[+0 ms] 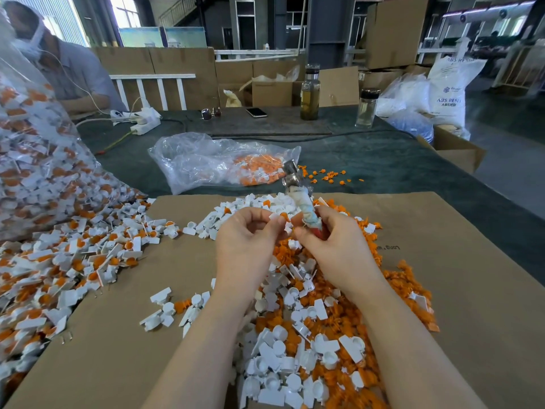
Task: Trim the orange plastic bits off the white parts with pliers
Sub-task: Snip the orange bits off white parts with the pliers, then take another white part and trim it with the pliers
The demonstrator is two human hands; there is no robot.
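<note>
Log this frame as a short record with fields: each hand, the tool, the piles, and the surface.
left hand: pinches a white part with an orange bit
right hand: grips the pliers by the wrapped handles, head pointing up and away
untrimmed pile: white-and-orange parts spilling from a clear bag at left
trimmed pile: loose white parts and orange bits under the forearms
surface: brown cardboard on a dark green table
far side: two bottles, a phone, another seated person

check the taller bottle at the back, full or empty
Partly full: the taller bottle holds yellowish liquid up to about its shoulder, and its cap is on.
</note>
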